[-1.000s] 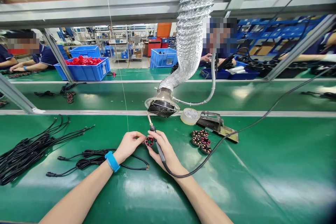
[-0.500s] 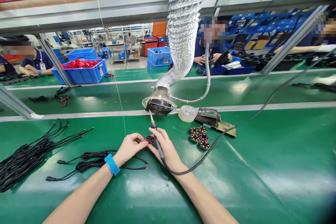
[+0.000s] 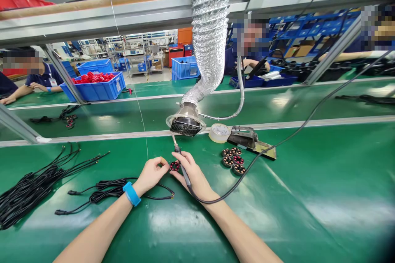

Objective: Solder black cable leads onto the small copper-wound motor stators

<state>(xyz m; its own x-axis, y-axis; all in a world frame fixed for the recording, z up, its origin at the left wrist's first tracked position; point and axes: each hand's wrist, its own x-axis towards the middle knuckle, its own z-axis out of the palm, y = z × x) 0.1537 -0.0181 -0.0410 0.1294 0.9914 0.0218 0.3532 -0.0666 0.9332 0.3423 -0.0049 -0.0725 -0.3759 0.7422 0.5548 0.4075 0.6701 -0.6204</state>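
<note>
My right hand (image 3: 194, 174) is closed round the dark handle of a soldering iron (image 3: 183, 167), whose metal tip points up and away, just below the fan guard. Between my two hands is a small round part with a red and black ring (image 3: 174, 166); fingers of my right hand are at its edge. My left hand (image 3: 153, 172), above a blue wristband, has its thumb and forefinger bent together beside that part. Whether anything small is between those fingertips cannot be made out. Several similar round parts (image 3: 233, 160) lie to the right.
An extraction fan (image 3: 186, 125) hangs on a silver duct (image 3: 210, 28). Black cables (image 3: 37, 185) lie at left, more (image 3: 108, 187) near my left wrist. A tape roll (image 3: 219, 132) and metal stand (image 3: 254, 141) sit behind the round parts. The iron's cord crosses right. People sit opposite.
The soldering iron's tip and the round part have shifted slightly left. My left fingertips have drawn in a little. Across the bench, a person at the left has stretched an arm out.
</note>
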